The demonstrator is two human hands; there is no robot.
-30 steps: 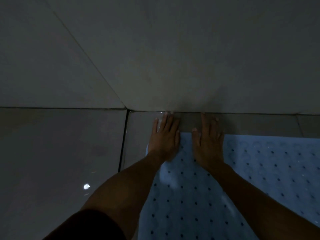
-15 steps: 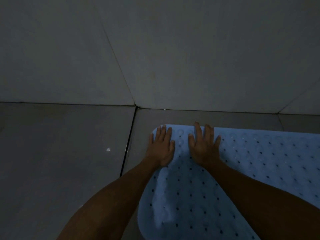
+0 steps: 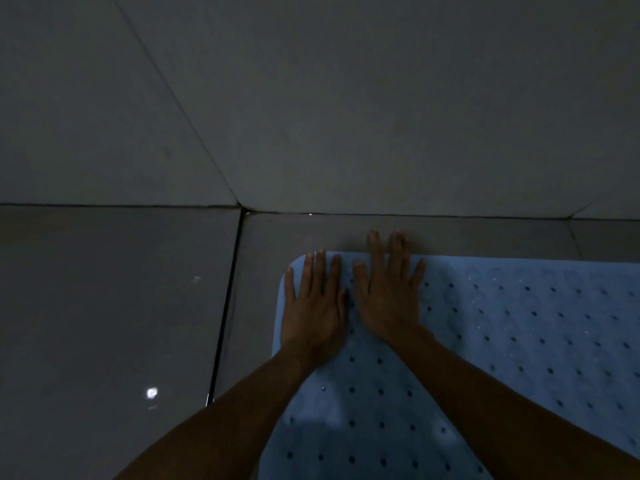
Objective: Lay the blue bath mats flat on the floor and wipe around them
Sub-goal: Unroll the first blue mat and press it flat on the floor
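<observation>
blue mat [image 3: 502,341] beside tiled wall [image 3: 346,116]

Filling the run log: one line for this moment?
left hand flat on blue bath mat | right hand flat, fingers past edge | mat on floor

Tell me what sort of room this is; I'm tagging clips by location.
Probably a bathroom or shower area: a blue bath mat with drain holes lies on a glossy tiled floor, against a tiled wall.
</observation>
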